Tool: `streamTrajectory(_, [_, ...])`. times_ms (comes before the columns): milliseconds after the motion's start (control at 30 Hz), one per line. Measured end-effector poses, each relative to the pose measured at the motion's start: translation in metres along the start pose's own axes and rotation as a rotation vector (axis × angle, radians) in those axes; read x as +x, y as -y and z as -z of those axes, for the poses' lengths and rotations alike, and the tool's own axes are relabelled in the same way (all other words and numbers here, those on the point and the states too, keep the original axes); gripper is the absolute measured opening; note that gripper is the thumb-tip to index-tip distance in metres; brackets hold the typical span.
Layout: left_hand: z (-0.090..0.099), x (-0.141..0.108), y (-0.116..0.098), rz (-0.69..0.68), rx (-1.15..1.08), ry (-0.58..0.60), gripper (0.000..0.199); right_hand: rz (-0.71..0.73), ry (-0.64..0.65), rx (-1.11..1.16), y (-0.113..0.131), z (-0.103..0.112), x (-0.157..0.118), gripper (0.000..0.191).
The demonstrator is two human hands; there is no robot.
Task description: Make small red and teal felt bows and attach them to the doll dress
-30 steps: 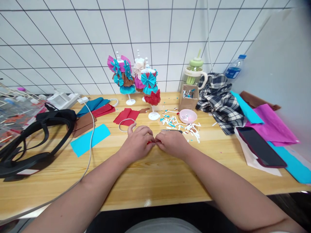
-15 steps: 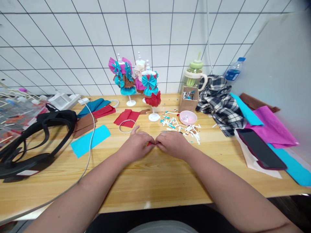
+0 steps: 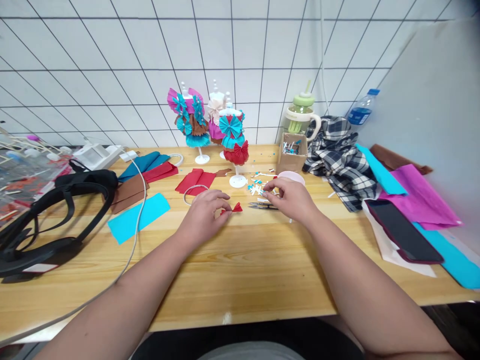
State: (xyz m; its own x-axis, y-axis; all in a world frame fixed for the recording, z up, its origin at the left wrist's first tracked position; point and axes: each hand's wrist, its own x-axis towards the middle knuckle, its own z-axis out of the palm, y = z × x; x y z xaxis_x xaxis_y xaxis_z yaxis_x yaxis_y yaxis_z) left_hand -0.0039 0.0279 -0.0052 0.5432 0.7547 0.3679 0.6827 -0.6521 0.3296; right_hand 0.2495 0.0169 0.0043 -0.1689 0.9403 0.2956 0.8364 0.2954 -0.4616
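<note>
A small gathered red paper bow (image 3: 237, 207) lies between the thumb and fingers of my left hand (image 3: 204, 212), which pinches its left side at the tabletop. My right hand (image 3: 290, 197) hovers over the pile of white and blue paper scraps (image 3: 256, 189), thumb and forefinger close together; whatever is between them is too small to make out. Thread snips (image 3: 258, 205) point left beneath those fingers, their handle end partly covered. Behind the right hand, a pink bowl (image 3: 296, 176) is mostly hidden. A white ring (image 3: 187, 196) is close behind my left hand, partly over folded red paper (image 3: 195, 179).
Small dress stands (image 3: 237, 181) with paper outfits are at the back. A cardboard box (image 3: 291, 160), a green-lidded bottle (image 3: 300, 112) and plaid cloth (image 3: 330, 155) stand behind right. A phone (image 3: 403, 230) lies right; a black headset (image 3: 80, 230) and a cable (image 3: 139, 220) lie left.
My hands have parted from where they met in the middle. The right hand moved right and back over the scraps; the left shifted slightly back, and the red bow now shows.
</note>
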Motion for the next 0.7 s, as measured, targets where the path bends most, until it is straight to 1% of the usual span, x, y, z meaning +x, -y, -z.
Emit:
streamTrajectory(67, [0.0,0.0,0.001,0.016,0.0,-0.018,0.013,0.053,0.055,-0.062,-0.005,0.003,0.001,0.017])
streamTrajectory(200, [-0.002,0.0,-0.001,0.039,-0.02,0.0,0.011,0.159,0.248,-0.15,-0.006,0.001,-0.001,0.013])
streamTrajectory(300, [-0.002,0.0,-0.002,0.051,-0.047,-0.008,0.01,0.201,0.319,-0.153,-0.005,-0.002,-0.002,0.015])
streamTrajectory(433, [-0.002,0.001,-0.006,0.122,-0.175,-0.017,0.008,0.213,0.357,-0.231,-0.002,-0.008,-0.002,0.018])
streamTrajectory(600, [-0.003,0.002,-0.01,0.301,-0.349,0.003,0.009,0.205,0.357,-0.342,0.004,-0.018,-0.003,0.014])
streamTrajectory(700, [-0.003,0.003,-0.011,0.414,-0.394,0.035,0.014,0.201,0.338,-0.369,0.007,-0.021,-0.005,0.019])
